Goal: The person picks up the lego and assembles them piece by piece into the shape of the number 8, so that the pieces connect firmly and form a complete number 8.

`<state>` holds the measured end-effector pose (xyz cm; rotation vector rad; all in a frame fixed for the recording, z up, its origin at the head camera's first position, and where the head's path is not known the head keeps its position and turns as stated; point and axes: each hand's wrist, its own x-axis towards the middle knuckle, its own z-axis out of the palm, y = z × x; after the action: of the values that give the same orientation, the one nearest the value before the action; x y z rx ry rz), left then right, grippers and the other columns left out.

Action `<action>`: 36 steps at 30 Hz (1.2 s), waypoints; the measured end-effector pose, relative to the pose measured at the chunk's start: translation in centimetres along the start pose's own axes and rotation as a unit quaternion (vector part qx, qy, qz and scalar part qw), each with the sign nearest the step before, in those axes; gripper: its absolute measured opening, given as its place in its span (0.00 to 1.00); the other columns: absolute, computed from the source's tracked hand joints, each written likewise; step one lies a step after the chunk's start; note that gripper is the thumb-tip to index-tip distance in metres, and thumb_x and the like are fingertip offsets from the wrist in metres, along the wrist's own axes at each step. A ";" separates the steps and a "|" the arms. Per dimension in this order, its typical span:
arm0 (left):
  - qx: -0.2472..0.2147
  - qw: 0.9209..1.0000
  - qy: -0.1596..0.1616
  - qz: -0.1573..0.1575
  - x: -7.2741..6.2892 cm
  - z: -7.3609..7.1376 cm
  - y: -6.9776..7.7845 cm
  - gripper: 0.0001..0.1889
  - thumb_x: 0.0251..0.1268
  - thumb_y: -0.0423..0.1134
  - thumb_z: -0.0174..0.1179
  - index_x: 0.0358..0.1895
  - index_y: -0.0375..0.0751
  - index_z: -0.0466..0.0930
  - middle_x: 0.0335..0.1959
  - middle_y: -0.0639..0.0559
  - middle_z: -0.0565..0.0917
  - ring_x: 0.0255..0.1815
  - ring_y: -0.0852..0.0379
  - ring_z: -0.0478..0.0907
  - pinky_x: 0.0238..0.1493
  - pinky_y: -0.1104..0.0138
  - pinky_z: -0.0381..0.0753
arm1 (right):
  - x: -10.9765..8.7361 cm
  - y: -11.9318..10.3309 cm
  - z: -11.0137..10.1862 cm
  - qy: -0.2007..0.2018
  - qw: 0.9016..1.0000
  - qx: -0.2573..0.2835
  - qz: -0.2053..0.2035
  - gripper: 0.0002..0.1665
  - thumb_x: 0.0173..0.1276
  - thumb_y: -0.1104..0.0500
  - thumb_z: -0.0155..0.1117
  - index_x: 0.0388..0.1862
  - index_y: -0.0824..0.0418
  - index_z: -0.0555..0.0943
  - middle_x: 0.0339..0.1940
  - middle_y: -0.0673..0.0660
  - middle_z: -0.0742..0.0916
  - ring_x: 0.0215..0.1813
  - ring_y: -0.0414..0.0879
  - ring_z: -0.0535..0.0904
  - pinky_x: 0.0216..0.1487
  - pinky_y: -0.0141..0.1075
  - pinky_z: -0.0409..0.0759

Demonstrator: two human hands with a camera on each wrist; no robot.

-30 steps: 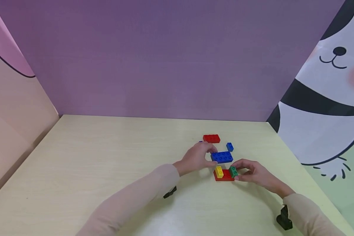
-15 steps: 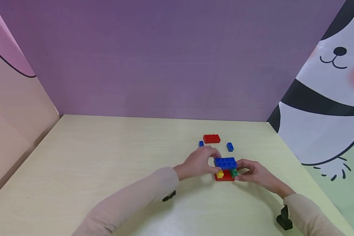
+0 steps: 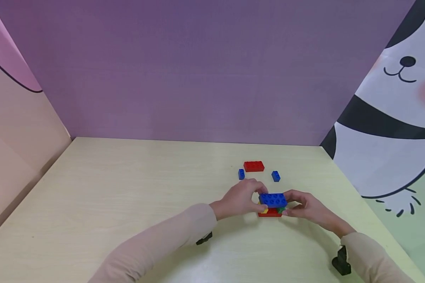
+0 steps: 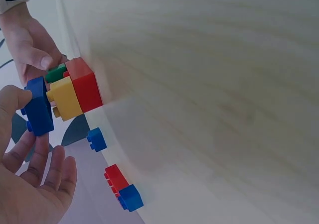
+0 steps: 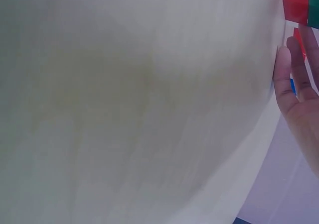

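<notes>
In the head view my left hand (image 3: 241,197) pinches a long blue building brick (image 3: 273,200) between thumb and fingers. Below it lies a small stack: a red brick (image 3: 270,214) at the bottom, with a yellow brick (image 4: 66,98) and a green brick (image 4: 56,73) standing on its two ends. The left wrist view shows the blue brick right at the yellow brick's studs, slightly tilted. My right hand (image 3: 304,206) holds the green brick's end of the stack with thumb and fingers. From above, the blue brick hides much of the yellow and green bricks.
Behind the hands on the wooden table (image 3: 145,177) lie another red brick (image 3: 254,166) and two small blue bricks, one on the left (image 3: 241,174) and one on the right (image 3: 276,176). A purple wall panel (image 3: 198,78) rises at the table's far edge.
My left hand has brought the blue brick toward me and slightly right, from behind the stack to over the yellow and green bricks. My right hand has stayed at the stack.
</notes>
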<state>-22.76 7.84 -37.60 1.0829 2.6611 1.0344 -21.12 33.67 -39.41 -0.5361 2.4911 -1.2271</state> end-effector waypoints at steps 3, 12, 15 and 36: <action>0.001 1.000 -0.001 -0.001 0.0 0.0 0.0 0.17 0.51 0.47 0.66 0.45 0.53 0.77 0.39 0.63 0.77 0.46 0.62 0.73 0.40 0.78 0.72 | 0.0 -0.1 -0.1 0.004 1.000 -0.004 -0.005 0.24 0.61 0.59 0.62 0.55 0.64 0.70 0.51 0.62 0.78 0.51 0.47 0.75 0.45 0.34 0.78; 0.005 1.000 -0.003 0.001 0.1 0.2 0.0 0.18 0.51 0.49 0.66 0.46 0.53 0.77 0.40 0.63 0.77 0.46 0.62 0.74 0.42 0.78 0.72 | -0.3 -1.1 -0.4 0.033 0.999 -0.019 -0.027 0.23 0.61 0.59 0.63 0.55 0.60 0.72 0.52 0.59 0.78 0.51 0.36 0.75 0.43 0.34 0.78; 0.006 1.000 -0.004 -0.003 0.1 0.3 0.1 0.18 0.51 0.49 0.66 0.47 0.53 0.77 0.40 0.63 0.77 0.46 0.63 0.74 0.42 0.78 0.72 | -0.3 -1.3 -0.4 0.035 0.999 -0.018 -0.036 0.23 0.61 0.60 0.63 0.55 0.60 0.72 0.51 0.59 0.79 0.50 0.35 0.75 0.43 0.33 0.79; 0.006 1.000 -0.014 -0.007 0.5 0.1 0.2 0.18 0.52 0.49 0.66 0.48 0.54 0.77 0.40 0.63 0.77 0.47 0.63 0.74 0.42 0.77 0.72 | -0.3 -1.0 -0.8 0.048 0.998 -0.013 -0.034 0.22 0.60 0.58 0.64 0.54 0.57 0.74 0.50 0.48 0.80 0.49 0.37 0.75 0.44 0.34 0.78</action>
<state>-22.98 8.31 -37.44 1.0721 2.6530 0.9943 -20.96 33.82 -38.14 -0.5861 2.5923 -1.2749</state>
